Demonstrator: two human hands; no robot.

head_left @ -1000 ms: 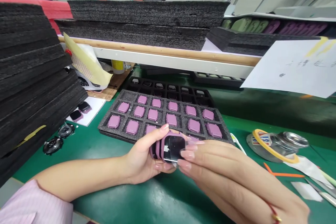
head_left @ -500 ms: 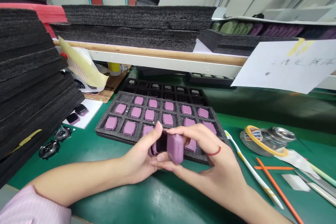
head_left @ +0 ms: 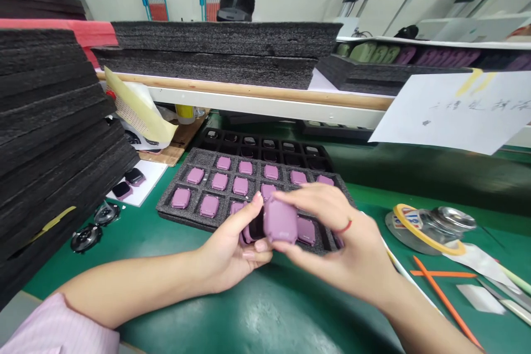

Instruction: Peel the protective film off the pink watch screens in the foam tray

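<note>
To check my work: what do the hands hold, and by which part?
The right hand pinches a pink watch case and the left hand a dark-faced case, each by its edges.

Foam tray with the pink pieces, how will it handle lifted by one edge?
The dark foam tray looks light and soft, so it would probably sag if lifted by one edge. The pink square pieces appear to rest loose in its pockets, so they might slide out if it tilts.
</note>
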